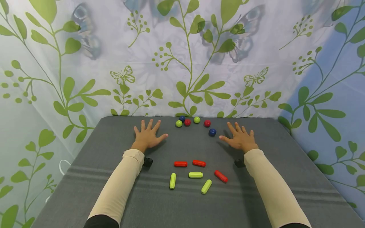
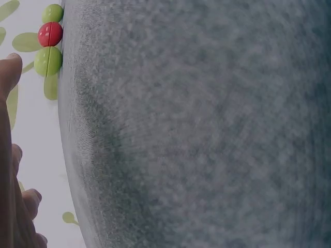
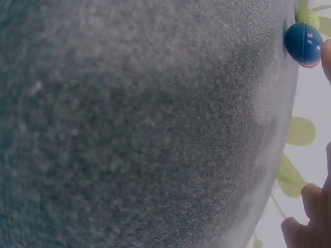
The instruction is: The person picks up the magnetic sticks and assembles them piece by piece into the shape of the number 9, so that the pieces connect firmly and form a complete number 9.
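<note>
My left hand (image 1: 147,136) has its fingers spread over the left side of the table and holds nothing. On the right, my right hand (image 1: 239,138) is likewise spread, its thumb not far from a blue ball (image 1: 212,132). Between the hands, toward the back edge, sit another blue ball (image 1: 182,118), two green balls (image 1: 178,123) and two red balls (image 1: 187,122). Nearer to me lie three red ribbed sticks (image 1: 181,164) and three yellow-green ribbed sticks (image 1: 195,175). The left wrist view has a red ball (image 2: 50,34) between two green ones; the right wrist view has the blue ball (image 3: 303,43) near the thumb.
A dark grey cloth covers the table (image 1: 182,205). Behind it hangs a white curtain (image 1: 137,63) printed with green leaves and butterflies. A small black device (image 1: 147,162) is at the left wrist and another (image 1: 239,163) at the right. A white cord (image 1: 62,166) shows beyond the left edge.
</note>
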### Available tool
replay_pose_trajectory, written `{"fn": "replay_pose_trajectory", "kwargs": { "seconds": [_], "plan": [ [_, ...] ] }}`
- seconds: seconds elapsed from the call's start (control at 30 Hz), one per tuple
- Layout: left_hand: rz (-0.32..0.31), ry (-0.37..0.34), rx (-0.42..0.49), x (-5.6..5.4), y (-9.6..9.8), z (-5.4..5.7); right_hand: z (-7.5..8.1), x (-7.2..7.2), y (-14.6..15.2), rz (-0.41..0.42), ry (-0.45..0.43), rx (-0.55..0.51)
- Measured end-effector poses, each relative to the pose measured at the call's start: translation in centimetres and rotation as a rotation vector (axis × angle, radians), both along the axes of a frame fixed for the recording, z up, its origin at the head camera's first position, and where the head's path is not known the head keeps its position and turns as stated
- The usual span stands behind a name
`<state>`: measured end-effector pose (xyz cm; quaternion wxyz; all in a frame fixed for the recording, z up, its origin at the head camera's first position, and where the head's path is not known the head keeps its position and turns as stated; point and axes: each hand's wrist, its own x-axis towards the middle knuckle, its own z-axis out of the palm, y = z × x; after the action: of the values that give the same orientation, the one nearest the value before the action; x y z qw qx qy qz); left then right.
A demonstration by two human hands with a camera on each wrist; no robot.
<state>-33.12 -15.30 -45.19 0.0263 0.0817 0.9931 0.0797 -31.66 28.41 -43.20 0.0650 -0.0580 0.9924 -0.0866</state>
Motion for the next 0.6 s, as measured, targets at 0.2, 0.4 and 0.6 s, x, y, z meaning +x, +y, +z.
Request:
{"fn": "replay_pose_trajectory", "kwargs": {
  "seconds": [0.2, 0.4, 0.6],
  "plan": [
    [0.004, 0.002, 0.002, -0.1, -0.4, -0.2, -0.2, -0.3, -0.3, 0.004, -0.017, -0.005],
    [-0.070, 0.042, 0.035, 0.0, 0.6, 0.3, -0.2, -0.9, -0.8, 0.051, -0.001, -0.032],
    [-0.287, 0.086, 0.053, 0.9, 5.4, 2.4, -0.2, -2.0, -2.6, 0.207, 0.056, -0.117]
  ]
}}
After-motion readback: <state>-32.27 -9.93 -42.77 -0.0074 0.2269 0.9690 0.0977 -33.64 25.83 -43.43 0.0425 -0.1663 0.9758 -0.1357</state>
